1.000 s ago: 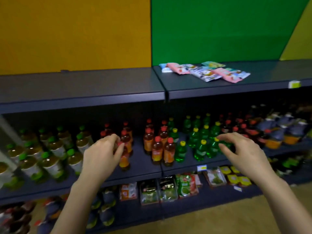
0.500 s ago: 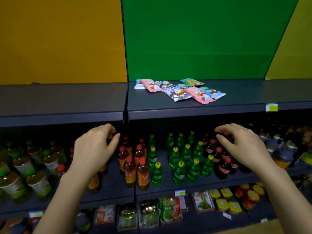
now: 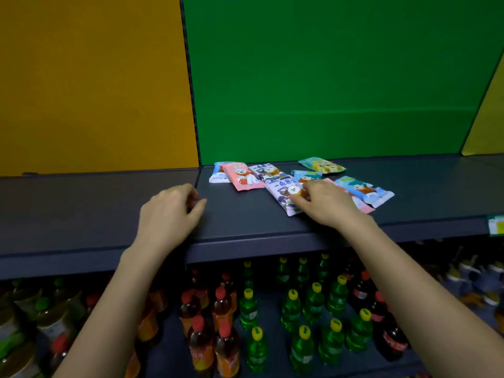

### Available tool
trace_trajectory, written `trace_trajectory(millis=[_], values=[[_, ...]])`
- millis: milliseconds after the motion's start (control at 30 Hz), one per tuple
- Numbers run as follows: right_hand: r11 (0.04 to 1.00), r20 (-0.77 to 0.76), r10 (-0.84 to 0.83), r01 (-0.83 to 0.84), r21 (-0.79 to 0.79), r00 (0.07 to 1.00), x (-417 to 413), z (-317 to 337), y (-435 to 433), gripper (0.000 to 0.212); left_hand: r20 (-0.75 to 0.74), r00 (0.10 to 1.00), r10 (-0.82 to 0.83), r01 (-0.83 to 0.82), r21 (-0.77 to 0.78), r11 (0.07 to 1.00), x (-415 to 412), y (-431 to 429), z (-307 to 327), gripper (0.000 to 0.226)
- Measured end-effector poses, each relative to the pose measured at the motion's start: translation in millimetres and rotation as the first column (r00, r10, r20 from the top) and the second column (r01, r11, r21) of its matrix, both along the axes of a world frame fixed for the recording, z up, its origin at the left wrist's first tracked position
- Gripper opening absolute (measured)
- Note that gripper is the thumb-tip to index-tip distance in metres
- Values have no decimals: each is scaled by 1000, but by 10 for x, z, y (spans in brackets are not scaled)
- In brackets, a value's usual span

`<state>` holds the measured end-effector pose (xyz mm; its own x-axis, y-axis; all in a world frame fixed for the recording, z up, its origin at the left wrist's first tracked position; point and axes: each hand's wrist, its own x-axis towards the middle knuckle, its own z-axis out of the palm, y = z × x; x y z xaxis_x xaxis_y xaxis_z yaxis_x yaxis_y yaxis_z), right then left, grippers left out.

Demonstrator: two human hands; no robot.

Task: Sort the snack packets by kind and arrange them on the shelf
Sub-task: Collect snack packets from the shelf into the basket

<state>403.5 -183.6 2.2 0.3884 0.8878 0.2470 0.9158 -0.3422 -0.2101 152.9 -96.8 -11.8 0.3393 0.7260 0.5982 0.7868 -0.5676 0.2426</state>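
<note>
Several snack packets lie loosely on the dark top shelf [image 3: 245, 222], in front of the green panel. At the left are a white-blue packet [image 3: 217, 176] and a pink packet [image 3: 241, 178]. Two purple packets [image 3: 266, 170] lie in the middle. Further right are a green-yellow packet [image 3: 321, 165], a small blue packet [image 3: 305, 175] and a larger blue packet [image 3: 365, 190]. My right hand [image 3: 324, 204] pinches the nearer purple packet [image 3: 281, 195] between thumb and curled fingers, covering part of a second pink packet [image 3: 361, 207]. Left of the pile, my left hand [image 3: 169, 211] hovers loosely curled over the shelf, holding nothing.
The left shelf section [image 3: 81, 208] lies before the yellow panel. One level down stand green bottles [image 3: 291, 309] with yellow caps and amber bottles [image 3: 223, 309] with red caps. A price tag [image 3: 496, 225] hangs on the shelf's front edge at far right.
Both hands rose from in front of the bottle shelf to the top shelf. The right hand reached the pile and took hold of the nearer purple packet. The view tilted up and moved closer.
</note>
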Motion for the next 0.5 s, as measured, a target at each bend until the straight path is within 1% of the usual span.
trace_trajectory(millis=[100,167,300,367,433,500], values=[[986,106,-99,112,-126,989,-4,-43,287,69,-39,999,-4,3,-39,999,225,236,21,21],[980,120,-115,132,-148,986,11,-48,429,73,-85,996,9,-16,-74,997,377,385,37,24],[983,-32,-80,74,-166,996,94,-11,576,65,-157,987,17,-54,-235,971,654,670,86,38],[989,-39,-49,43,-143,998,131,-9,607,60,-140,990,21,-63,-303,951,828,813,107,46],[995,-49,7,-11,-94,999,182,-6,614,53,-137,990,39,-88,-374,923,1008,933,122,57],[998,-112,65,-66,-2,992,264,26,582,43,-156,986,61,-127,-461,878,1165,1027,134,72]])
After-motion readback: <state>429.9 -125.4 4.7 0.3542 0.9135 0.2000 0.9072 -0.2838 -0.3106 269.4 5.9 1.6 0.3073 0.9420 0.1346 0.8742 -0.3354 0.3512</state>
